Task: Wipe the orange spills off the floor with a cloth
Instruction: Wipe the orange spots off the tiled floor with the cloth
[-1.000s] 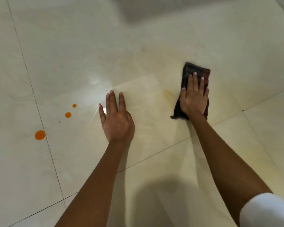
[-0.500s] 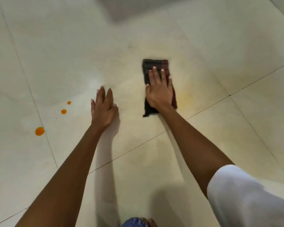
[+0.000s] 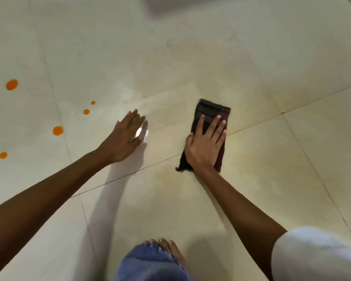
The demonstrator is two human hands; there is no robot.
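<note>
Pressing flat on a folded dark cloth (image 3: 212, 118): right hand (image 3: 206, 148), fingers straight and spread, cloth lying on the pale tiled floor (image 3: 272, 67) across a grout line. Left hand (image 3: 123, 138): palm down on the bare tile, fingers straight and close together. Orange spills (image 3: 57, 130) (several round drops) lie well left of both hands. Bare foot (image 3: 171, 250) and denim hem (image 3: 150, 262) at bottom edge.

We note bare floor (image 3: 251, 57) beyond and to the right of the cloth (image 3: 209, 112). Leftward, toward the orange spills (image 3: 57, 130), the left hand (image 3: 124, 138) lies flat on the tile in between. Near side: foot (image 3: 170, 248) and trouser leg (image 3: 150, 264) sit between the forearms.
</note>
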